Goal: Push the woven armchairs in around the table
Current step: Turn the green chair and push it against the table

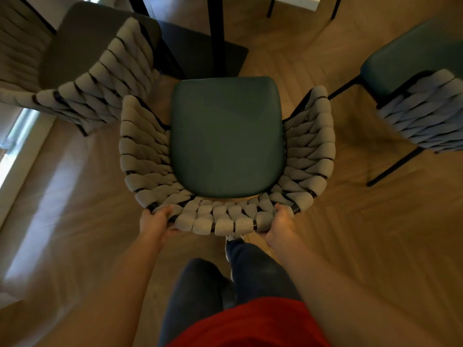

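A woven armchair [226, 136] with a dark green seat and a grey braided back stands right below me, its seat front facing the table's dark centre post [216, 33]. My left hand [156, 220] grips the left end of its back rim. My right hand [279, 225] grips the right end of the same rim. A second woven armchair [100, 78] stands to the left, close beside the post. A third woven armchair [421, 96] is at the right, turned at an angle. A white tabletop corner [298, 1] shows at the top edge.
The table post stands on a flat dark base plate [200, 56] on the wooden floor [375, 234]. A bright window strip [17, 136] runs along the left edge. My legs [225, 279] and one shoe are just behind the middle chair.
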`<move>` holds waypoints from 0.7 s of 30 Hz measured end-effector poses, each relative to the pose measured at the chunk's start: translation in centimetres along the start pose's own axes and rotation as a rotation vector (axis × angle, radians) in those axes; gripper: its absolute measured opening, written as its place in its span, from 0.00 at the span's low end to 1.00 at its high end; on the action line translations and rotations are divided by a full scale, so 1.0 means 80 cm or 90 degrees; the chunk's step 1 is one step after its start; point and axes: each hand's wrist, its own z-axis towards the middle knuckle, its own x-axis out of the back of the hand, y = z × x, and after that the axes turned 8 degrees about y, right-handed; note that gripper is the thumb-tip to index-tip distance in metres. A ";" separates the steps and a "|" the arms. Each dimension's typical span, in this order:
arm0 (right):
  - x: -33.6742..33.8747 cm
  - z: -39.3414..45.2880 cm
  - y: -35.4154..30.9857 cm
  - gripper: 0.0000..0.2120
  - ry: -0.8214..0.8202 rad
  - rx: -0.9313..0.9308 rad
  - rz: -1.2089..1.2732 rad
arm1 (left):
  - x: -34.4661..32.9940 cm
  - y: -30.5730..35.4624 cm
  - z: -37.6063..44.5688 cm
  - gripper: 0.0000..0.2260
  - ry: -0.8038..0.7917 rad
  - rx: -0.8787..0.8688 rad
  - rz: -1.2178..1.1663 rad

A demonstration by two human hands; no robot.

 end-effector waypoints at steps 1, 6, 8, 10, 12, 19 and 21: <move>-0.009 -0.002 -0.002 0.18 -0.001 -0.002 0.003 | -0.001 0.012 0.008 0.20 -0.001 -0.003 0.011; -0.044 -0.009 -0.008 0.14 -0.033 -0.005 0.036 | -0.005 0.062 0.035 0.22 -0.041 0.015 0.024; -0.058 -0.011 -0.010 0.10 -0.043 -0.001 0.048 | -0.007 0.080 0.047 0.22 -0.054 0.019 0.022; -0.074 -0.015 -0.009 0.12 -0.040 0.002 0.052 | -0.010 0.097 0.057 0.21 -0.058 0.004 0.033; -0.092 -0.020 -0.005 0.15 -0.034 0.007 0.053 | -0.012 0.113 0.065 0.21 -0.065 -0.012 0.045; -0.154 -0.042 0.025 0.15 0.004 0.009 0.123 | -0.003 0.177 0.106 0.20 -0.087 -0.039 0.106; -0.172 -0.046 0.035 0.16 0.021 0.015 0.144 | 0.001 0.193 0.121 0.19 -0.100 -0.047 0.119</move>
